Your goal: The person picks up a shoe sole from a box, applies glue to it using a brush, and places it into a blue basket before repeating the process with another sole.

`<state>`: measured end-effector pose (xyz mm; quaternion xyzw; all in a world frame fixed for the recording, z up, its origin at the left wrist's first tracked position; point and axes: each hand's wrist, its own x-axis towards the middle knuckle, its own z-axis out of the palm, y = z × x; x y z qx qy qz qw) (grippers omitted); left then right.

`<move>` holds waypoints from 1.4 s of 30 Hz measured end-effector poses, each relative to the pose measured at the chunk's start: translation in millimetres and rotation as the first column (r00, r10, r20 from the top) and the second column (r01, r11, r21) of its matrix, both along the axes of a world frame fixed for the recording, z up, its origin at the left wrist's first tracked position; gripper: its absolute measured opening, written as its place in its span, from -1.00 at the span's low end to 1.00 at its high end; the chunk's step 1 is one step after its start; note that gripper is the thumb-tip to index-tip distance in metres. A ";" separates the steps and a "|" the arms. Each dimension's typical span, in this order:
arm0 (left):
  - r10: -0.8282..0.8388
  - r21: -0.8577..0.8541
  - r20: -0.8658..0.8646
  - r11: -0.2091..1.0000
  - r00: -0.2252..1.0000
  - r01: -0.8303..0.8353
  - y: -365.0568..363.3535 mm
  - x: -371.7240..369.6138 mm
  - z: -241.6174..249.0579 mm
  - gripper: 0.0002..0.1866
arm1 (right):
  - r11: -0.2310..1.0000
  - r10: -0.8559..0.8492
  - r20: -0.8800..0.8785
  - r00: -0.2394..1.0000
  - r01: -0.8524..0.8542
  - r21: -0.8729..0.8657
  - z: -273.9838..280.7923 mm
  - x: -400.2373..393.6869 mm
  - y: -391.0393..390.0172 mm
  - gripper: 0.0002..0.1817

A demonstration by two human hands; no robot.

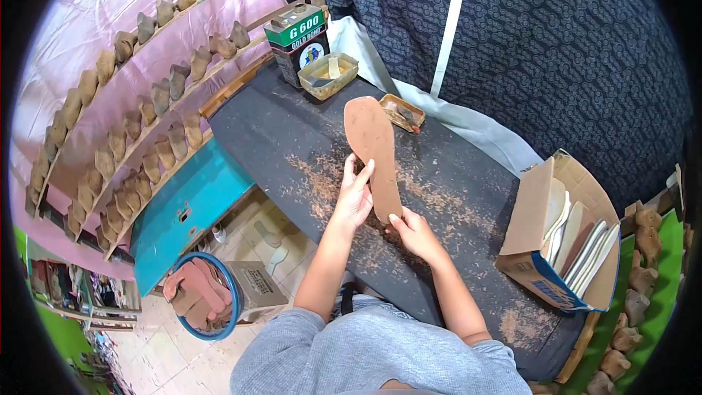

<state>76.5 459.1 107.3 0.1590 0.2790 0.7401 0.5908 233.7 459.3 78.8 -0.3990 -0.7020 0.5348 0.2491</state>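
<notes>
A brown shoe insole (371,132) is held up over the dark table, its broad end pointing away from me. My left hand (355,192) pinches its left edge near the middle, thumb on top. At the narrow heel end, my right hand (414,232) grips the edge with its thumb on the upper face. The fingers beneath the insole are partly hidden. Brown shavings (322,179) lie scattered on the table below and around both hands.
Behind stand a G 600 can (296,44), a plastic tub (327,77) and a small tray (404,113). A cardboard box (530,208) of sole sheets is at right. Shoe lasts (162,95) line racks at left. A blue-rimmed bin (232,314) holds insole pieces.
</notes>
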 end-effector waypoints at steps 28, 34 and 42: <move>-0.338 0.056 -0.125 0.936 0.933 0.347 23.8 -129.6 -13.2 -0.26 | 0.521 -0.549 -0.231 0.803 0.545 0.657 1.7 -84.0 211.1 -0.81; -0.326 0.041 -0.089 0.943 0.941 0.331 29.7 -128.1 -8.0 -0.28 | 0.613 -0.444 -0.195 0.875 0.455 0.646 9.3 -89.4 240.9 -0.83; -0.333 0.014 -0.095 0.942 0.938 0.336 35.8 -123.8 -14.5 -0.30 | 0.625 -0.464 -0.082 0.882 0.391 0.676 19.8 -60.5 246.9 -0.83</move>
